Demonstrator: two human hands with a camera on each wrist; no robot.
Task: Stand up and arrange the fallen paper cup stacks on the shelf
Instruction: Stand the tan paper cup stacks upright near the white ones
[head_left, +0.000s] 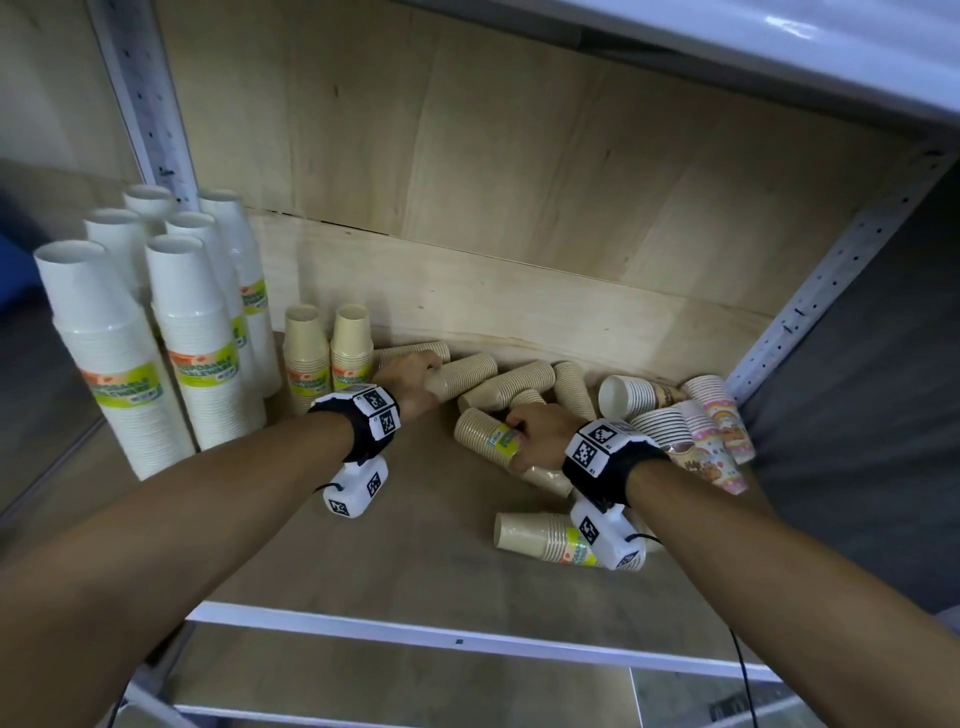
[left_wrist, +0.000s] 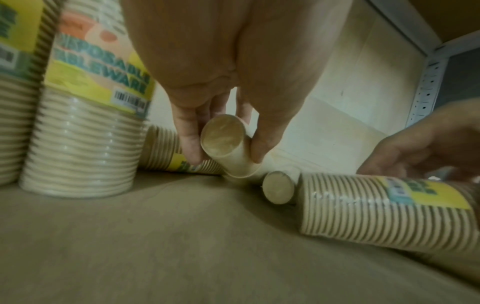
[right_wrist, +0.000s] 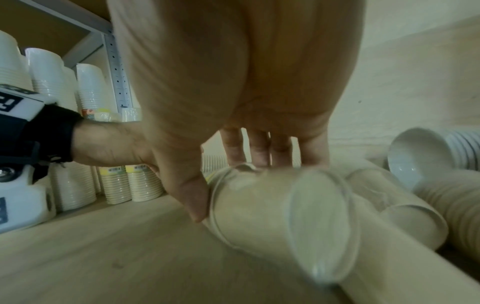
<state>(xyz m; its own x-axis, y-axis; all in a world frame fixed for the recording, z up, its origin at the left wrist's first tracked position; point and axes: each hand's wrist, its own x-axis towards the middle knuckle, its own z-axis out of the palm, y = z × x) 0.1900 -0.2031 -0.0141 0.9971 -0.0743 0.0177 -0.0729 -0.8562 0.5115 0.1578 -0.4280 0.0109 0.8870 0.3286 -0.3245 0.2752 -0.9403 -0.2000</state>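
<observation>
both hands (head_left: 410, 382) (head_left: 535, 436) grip fallen beige stacks (left_wrist: 228, 148) (right_wrist: 272, 205); wrist views blurred, right fingertips hidden.

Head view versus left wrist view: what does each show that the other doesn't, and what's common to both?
Only the head view shows the tall white cup stacks standing at the left, the patterned pink cup stacks fallen at the right, and a beige stack lying near the shelf's front edge.

Only the left wrist view shows the left hand's fingers and thumb pinching the round base end of a fallen beige paper cup stack.

Both show the left hand on that stack, the right hand on another labelled beige stack, and two upright beige stacks.
</observation>
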